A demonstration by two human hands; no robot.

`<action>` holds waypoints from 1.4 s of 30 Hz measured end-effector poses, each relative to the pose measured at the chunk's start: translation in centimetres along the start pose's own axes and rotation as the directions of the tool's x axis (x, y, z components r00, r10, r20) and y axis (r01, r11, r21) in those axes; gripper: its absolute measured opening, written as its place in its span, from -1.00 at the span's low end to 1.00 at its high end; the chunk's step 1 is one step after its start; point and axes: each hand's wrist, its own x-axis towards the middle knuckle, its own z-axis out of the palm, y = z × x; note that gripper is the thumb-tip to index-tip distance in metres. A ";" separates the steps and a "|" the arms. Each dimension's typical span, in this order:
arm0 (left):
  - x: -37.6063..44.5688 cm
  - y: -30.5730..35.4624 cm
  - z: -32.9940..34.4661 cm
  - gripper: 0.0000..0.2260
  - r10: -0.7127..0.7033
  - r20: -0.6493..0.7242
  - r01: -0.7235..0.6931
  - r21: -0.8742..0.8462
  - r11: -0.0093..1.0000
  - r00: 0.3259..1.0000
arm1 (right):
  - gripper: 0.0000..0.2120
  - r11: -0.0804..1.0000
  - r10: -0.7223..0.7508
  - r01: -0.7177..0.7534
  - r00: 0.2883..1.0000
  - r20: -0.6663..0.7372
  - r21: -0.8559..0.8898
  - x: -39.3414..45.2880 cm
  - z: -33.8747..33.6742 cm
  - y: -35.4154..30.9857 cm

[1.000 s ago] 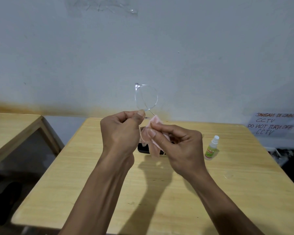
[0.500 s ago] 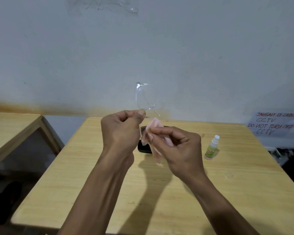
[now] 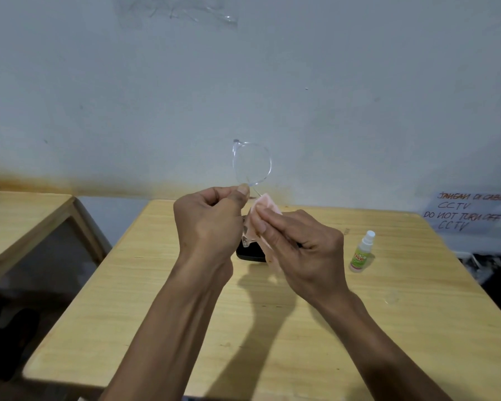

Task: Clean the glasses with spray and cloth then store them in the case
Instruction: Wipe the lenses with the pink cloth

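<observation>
Since half a second ago the upper lens has turned fuller toward me. My left hand [image 3: 211, 224] pinches the clear glasses [image 3: 251, 164] upright, long axis vertical; my right hand [image 3: 304, 250] pinches the pink cloth [image 3: 265, 205] around the lower lens, just below that grip. The lower lens is hidden, the case [image 3: 250, 253] mostly covered; the spray bottle [image 3: 362, 251] stands right.

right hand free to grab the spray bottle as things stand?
Probably not yet. The right hand pinches the pink cloth against the glasses held by the left hand. The spray bottle stands unobstructed to its right on the table.
</observation>
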 end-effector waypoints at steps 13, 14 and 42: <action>0.0 -0.2 0.3 -0.79 -0.013 -0.009 0.013 -0.024 1.000 1.000 | -0.79 0.995 -0.035 0.034 0.999 -0.015 -0.094 0.7 0.2 -0.1; -0.1 -0.2 0.4 -0.79 -0.017 -0.007 0.017 -0.023 1.000 1.000 | -0.77 0.997 -0.014 0.013 1.000 -0.015 -0.080 0.6 0.4 -0.3; 0.2 -0.3 0.0 -0.86 -0.009 0.003 0.009 0.016 1.000 1.000 | -0.80 0.756 0.470 -0.480 0.871 0.140 0.445 1.5 -0.6 -2.5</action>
